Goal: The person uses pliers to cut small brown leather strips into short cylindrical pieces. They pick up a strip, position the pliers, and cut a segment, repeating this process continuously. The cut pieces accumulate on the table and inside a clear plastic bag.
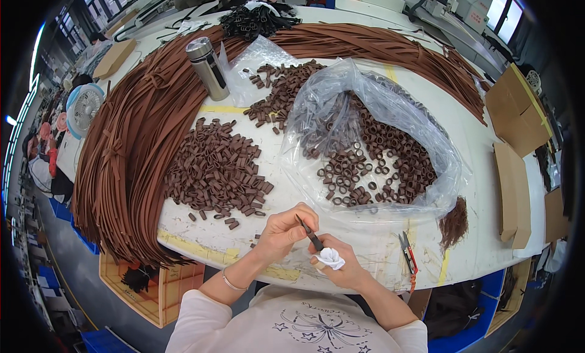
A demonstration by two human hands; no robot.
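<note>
My right hand (345, 269) is closed around a dark, slim tool with a narrow tip (309, 233), and a crumpled white cloth (329, 258) is bunched in the same grip. The tool points up and to the left, toward my left hand (285, 232). Its thumb and fingers are pinched together beside the tip; anything small between them is hidden. Both hands are over the near edge of the white table (277, 170). Just beyond my left hand lies a heap of flattened brown strap loops (213, 167). Past my right hand, a clear plastic bag (448, 164) holds rounded brown rings (399, 161).
Red-handled thread snips (407, 255) lie right of my right hand, near a brown thread clump (454, 216). Long brown straps (131, 152) curve along the table's left and far sides. A steel flask (207, 70) stands behind the loop heap; cardboard boxes (512, 194) are at right.
</note>
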